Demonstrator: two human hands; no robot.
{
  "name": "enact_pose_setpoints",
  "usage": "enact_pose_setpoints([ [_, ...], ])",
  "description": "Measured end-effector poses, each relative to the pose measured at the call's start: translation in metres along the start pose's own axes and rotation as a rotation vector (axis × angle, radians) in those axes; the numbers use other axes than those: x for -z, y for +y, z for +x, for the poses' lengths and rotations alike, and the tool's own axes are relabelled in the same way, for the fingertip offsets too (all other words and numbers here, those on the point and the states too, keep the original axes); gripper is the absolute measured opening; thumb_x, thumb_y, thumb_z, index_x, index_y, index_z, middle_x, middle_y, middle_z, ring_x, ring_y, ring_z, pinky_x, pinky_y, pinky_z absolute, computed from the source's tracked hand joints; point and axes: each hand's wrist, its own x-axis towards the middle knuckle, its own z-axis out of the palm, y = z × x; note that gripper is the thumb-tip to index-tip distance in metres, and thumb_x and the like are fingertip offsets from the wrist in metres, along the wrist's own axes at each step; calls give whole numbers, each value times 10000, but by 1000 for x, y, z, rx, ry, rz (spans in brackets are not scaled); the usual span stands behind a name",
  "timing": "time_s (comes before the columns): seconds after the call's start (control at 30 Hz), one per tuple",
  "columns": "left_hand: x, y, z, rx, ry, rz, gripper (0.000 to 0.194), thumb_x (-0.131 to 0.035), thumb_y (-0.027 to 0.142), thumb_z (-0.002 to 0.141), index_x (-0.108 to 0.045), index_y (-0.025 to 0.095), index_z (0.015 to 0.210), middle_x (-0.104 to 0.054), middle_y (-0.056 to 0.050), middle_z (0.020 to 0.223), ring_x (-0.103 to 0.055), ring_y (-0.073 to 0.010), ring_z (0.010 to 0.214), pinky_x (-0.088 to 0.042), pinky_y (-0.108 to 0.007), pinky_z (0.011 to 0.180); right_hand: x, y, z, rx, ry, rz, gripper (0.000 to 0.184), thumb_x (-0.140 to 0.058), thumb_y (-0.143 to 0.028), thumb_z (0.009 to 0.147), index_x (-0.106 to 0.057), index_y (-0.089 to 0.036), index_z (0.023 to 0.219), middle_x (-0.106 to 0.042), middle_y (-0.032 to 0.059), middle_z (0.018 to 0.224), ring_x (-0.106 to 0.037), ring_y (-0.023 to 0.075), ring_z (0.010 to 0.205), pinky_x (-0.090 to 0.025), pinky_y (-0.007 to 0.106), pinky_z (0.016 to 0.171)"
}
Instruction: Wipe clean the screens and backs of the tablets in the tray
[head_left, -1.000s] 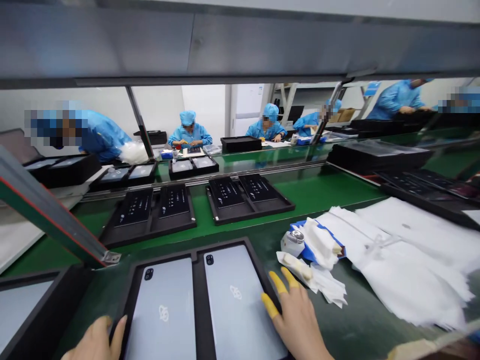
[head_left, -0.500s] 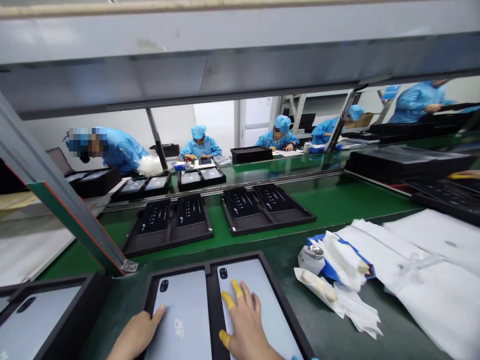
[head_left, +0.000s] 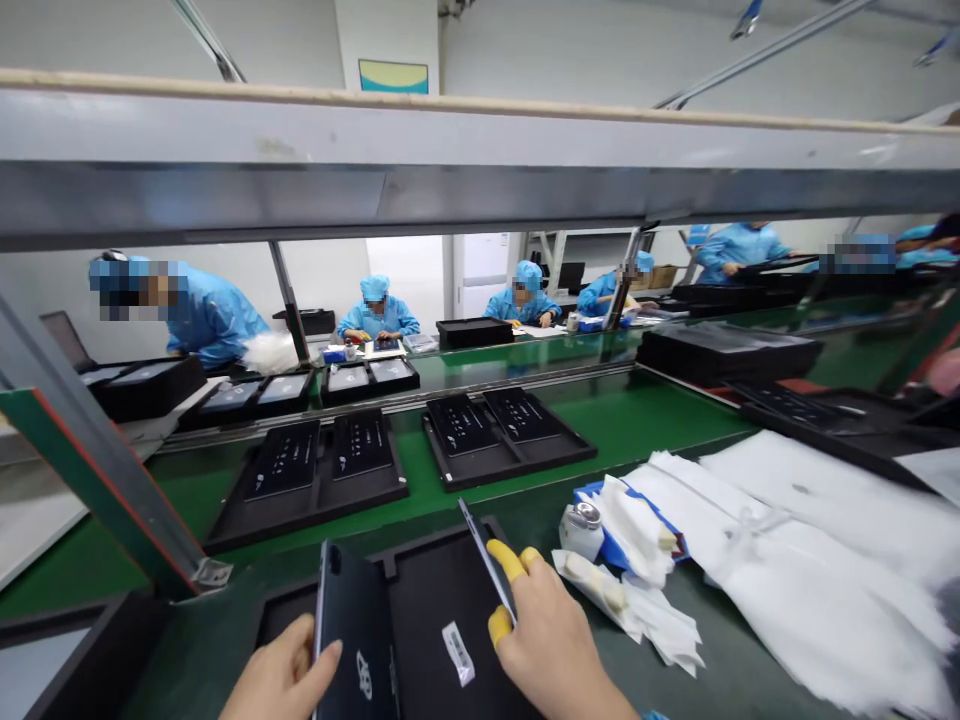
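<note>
My left hand (head_left: 281, 680) grips a dark tablet (head_left: 352, 635) and tilts it up on its edge over the left bay of the black tray (head_left: 420, 600). In my right hand (head_left: 544, 640), whose fingers wear yellow finger cots, is a second tablet (head_left: 486, 560), also stood on edge and seen almost side-on. The tray's right bay lies bare below, with a small white label (head_left: 457, 652) on its floor.
White cloths (head_left: 787, 540) and a small metal-capped bottle (head_left: 580, 527) lie to the right. Two black trays with tablets (head_left: 315, 462) (head_left: 495, 428) sit on the green belt ahead. A slanted frame post (head_left: 90, 470) stands left. Several people in blue work across the line.
Both hands lay on the tablets flat in the tray; now each hand has lifted its tablet up on edge, baring the tray bays. The view has tilted upward.
</note>
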Motion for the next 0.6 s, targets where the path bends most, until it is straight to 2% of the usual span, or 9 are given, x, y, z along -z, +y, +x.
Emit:
enact_pose_setpoints([
  [0.03,-4,10,-1,-3,19,31,418,-455,640,795,-547,245,895,-414,49,573,-459,-190,610,-324,-321,652,7,-2,0,-28,-48,-44,533,-555,-188,814,-614,-166,1343,-621,158,1205,-601,334,1150,-514,390,927],
  [0.07,-7,19,-2,1,29,53,445,-424,563,823,-551,232,1092,-503,38,610,-518,-209,642,-357,-323,681,13,-3,-1,-43,-96,-79,452,-572,-255,842,-653,-168,1279,-641,157,1180,-623,339,1118,-521,385,892],
  [0.1,-9,28,-3,7,34,64,533,-383,512,840,-483,217,1272,-590,18,684,-574,-225,697,-392,-324,720,17,-4,-1,-50,-135,-103,379,-577,-312,863,-687,-173,1198,-666,151,1134,-647,335,1071,-523,372,852],
  [0.17,-12,42,-6,17,30,72,650,-316,473,854,-339,192,1439,-690,-26,863,-645,-236,840,-435,-314,805,23,-5,-2,-46,-178,-136,284,-553,-341,898,-715,-172,1058,-705,139,1018,-685,310,966,-509,338,781],
  [0.27,-10,57,-11,36,18,89,687,-264,489,869,-296,179,1480,-706,-40,901,-667,-242,929,-454,-300,816,28,-4,0,-46,-151,-183,224,-510,-240,921,-710,-156,977,-726,142,946,-706,274,892,-476,300,729],
  [0.37,-1,66,-17,61,52,147,673,-235,502,868,-330,205,1464,-653,-30,794,-646,-262,844,-447,-330,780,37,0,7,-52,-139,-235,213,-529,-263,941,-701,-143,980,-734,161,969,-711,294,921,-463,302,711],
  [0.47,12,69,-21,64,98,185,628,-244,491,855,-392,240,1412,-612,-31,760,-627,-274,822,-430,-350,766,49,4,14,-44,-198,-272,218,-505,-227,967,-692,-132,1028,-747,166,981,-720,314,930,-450,315,695],
  [0.6,25,72,-23,77,160,209,600,-240,478,875,-341,284,1434,-638,-22,770,-648,-265,791,-429,-356,772,60,0,17,-40,-218,-236,240,-451,-150,967,-690,-141,987,-758,153,966,-726,313,920,-426,322,682],
])
